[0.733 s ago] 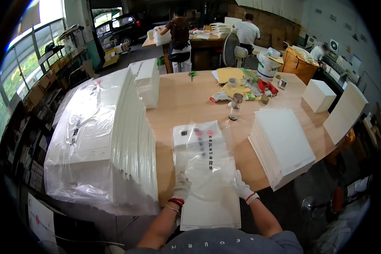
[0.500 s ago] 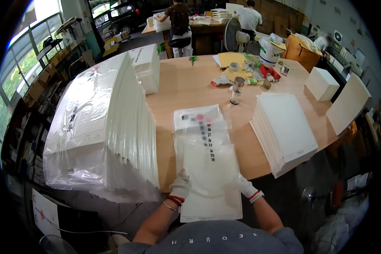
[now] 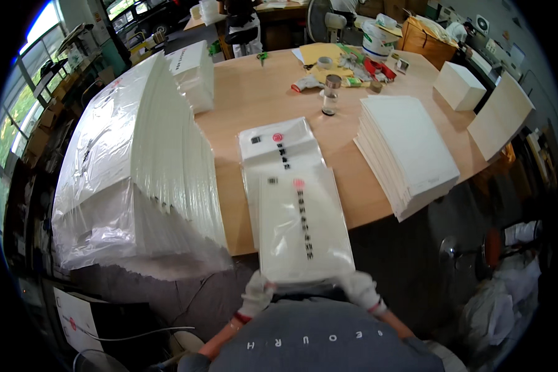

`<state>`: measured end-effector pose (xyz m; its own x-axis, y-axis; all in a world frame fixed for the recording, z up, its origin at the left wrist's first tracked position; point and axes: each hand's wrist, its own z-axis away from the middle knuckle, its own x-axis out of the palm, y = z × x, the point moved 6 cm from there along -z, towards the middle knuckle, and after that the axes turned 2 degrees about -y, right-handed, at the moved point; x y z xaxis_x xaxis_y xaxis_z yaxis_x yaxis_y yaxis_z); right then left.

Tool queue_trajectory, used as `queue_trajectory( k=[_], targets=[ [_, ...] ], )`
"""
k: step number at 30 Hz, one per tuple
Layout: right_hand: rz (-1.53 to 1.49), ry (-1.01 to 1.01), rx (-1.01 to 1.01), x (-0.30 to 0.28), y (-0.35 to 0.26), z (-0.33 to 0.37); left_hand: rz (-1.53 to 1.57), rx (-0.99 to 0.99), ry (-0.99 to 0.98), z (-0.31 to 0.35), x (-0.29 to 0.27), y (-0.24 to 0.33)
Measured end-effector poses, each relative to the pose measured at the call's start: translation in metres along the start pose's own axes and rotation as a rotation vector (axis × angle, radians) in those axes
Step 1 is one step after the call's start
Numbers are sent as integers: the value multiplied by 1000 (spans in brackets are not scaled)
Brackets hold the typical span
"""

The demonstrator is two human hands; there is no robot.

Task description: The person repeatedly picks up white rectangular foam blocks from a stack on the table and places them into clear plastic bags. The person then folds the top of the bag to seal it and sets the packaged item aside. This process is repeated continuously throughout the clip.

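A clear plastic bag of white paper (image 3: pixel 304 229), with a dark printed column and a red round mark, lies in front of me, its near part off the table edge. My left hand (image 3: pixel 257 295), in a white glove with a red cuff, closes on its near left corner. At the near right corner my gloved right hand (image 3: pixel 361 291) grips it too, slightly blurred. The near end of the bag, close to my body, is partly hidden. Beneath it, a second bagged packet (image 3: pixel 276 152) lies on the wooden table (image 3: pixel 248 84).
A tall stack of bagged packets (image 3: pixel 111 142) stands left, with a smaller stack (image 3: pixel 192 74) behind. White paper sheets (image 3: pixel 409 149) are piled right. A glass jar (image 3: pixel 330 96), green scissors (image 3: pixel 262 58) and a white bucket (image 3: pixel 378 38) stand or lie farther back.
The upper bag has been drawn toward me, baring more of the packet beneath. Both hands have moved from its sides to its near corners. My view has tipped downward.
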<state>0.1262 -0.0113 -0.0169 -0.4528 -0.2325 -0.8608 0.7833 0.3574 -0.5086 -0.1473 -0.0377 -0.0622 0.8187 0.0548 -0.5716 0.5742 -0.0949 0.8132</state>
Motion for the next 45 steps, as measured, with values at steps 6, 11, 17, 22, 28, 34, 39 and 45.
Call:
queue_trajectory(
  k=[6, 11, 17, 22, 28, 34, 39, 45],
  targets=[
    [-270, -217, 284, 17, 50, 32, 183, -142, 46, 10, -6, -11],
    [-1469, 10, 680, 66, 54, -21, 39, 284, -51, -60, -35, 96],
    [-1555, 31, 144, 11, -52, -103, -246, 736, 50, -53, -149, 214],
    [-1586, -121, -351, -114, -195, -194, 564, 578, 718, -38, -297, 208],
    [-1368, -696, -590, -100, -353, -189, 276, 492, 1197, -11, -464, 123],
    [-1281, -674, -683, -91, -380, -193, 494, 278, 1134, 6, -436, 82],
    [-1214, -821, -832, -101, -370, -188, 67, 221, 1143, 22, -449, 66],
    [-1334, -461, -677, -111, -298, -320, 212, 318, 1147, 38, -424, 102]
  ],
)
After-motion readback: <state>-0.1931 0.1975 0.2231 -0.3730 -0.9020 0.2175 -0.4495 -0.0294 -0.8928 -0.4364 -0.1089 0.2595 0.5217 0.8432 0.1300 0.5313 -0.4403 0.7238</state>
